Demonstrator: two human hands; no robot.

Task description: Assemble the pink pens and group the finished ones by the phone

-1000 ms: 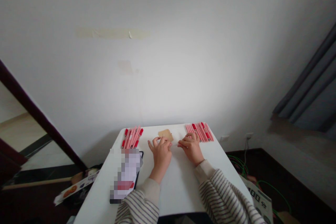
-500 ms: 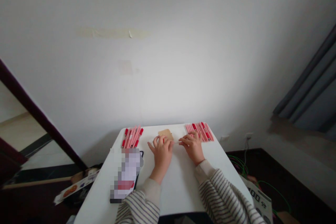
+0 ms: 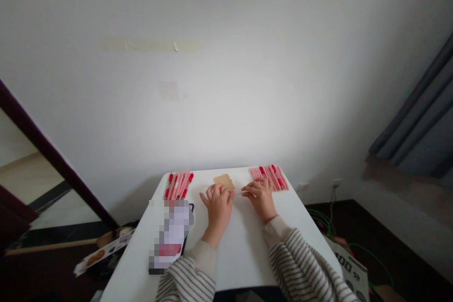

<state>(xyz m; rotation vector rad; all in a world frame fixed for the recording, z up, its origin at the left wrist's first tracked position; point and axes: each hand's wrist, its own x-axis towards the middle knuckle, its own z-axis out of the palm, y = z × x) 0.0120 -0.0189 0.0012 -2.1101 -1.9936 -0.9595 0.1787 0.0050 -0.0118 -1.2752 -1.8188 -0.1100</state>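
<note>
Head view: a white table (image 3: 244, 250) carries a pixelated flat object (image 3: 170, 240) at near left. Toward its far side, the left hand (image 3: 218, 207) and right hand (image 3: 261, 200) each pinch narrowly. Pink pens lie in a far-left group (image 3: 179, 185) and a far-right group (image 3: 269, 178), a tan piece (image 3: 222, 180) between. Smallest, a slim pale rod (image 3: 238, 192) spans both pinches; its handling seems unfinished, but which pens are done I cannot tell.

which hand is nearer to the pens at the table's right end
Right. The right hand is just in front of those pens, at their near left side; the left hand is farther off to their left, by the brown card.
</note>
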